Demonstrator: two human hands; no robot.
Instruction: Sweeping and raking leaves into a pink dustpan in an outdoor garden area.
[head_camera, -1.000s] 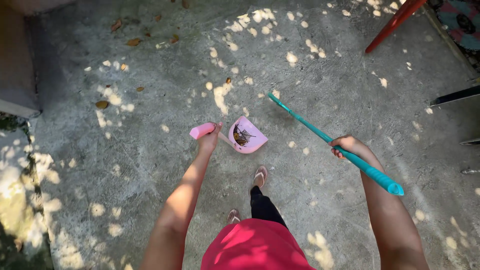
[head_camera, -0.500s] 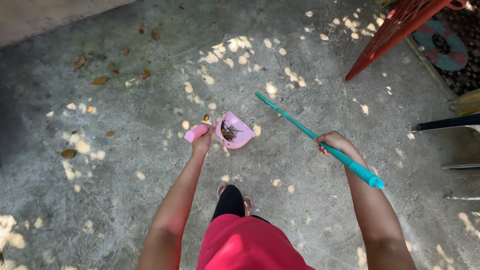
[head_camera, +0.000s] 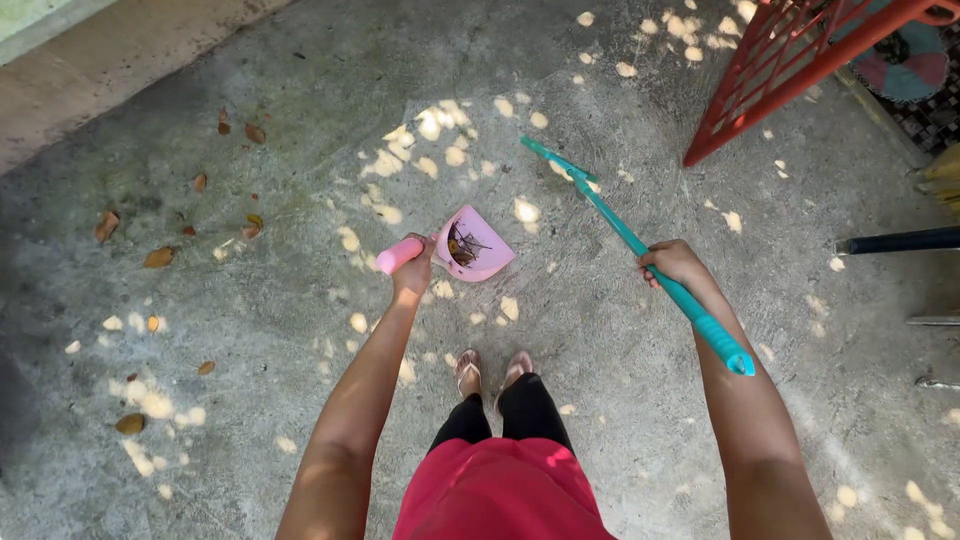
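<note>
Along the left side, dry brown leaves lie scattered over the grey concrete floor, some near the raised ledge at the top left, others lower down among patches of dappled sunlight.

Moving toward the middle, the left hand is closed around the pink handle of a pink dustpan. The handle's rounded end sticks out to the left of the fist. The dustpan is held above the floor, just ahead of the person's feet, with its scoop tilted so the inside faces the camera. The scoop is pale pink with a curved rim, and a small dark clump of twigs and leaf bits sits inside it.

Below, 2 feet in sandals stand side by side on the concrete, with black leggings and a red garment at the bottom edge.

To the right, the right hand is wrapped firmly around a teal broomstick. The stick slants from its capped grip end near the right forearm up and leftward to its far end above the dustpan, well apart from it. The grip part is a brighter blue-green than the shaft.

At the top right stands a red metal frame, and a dark bar reaches in from the right edge.
</note>
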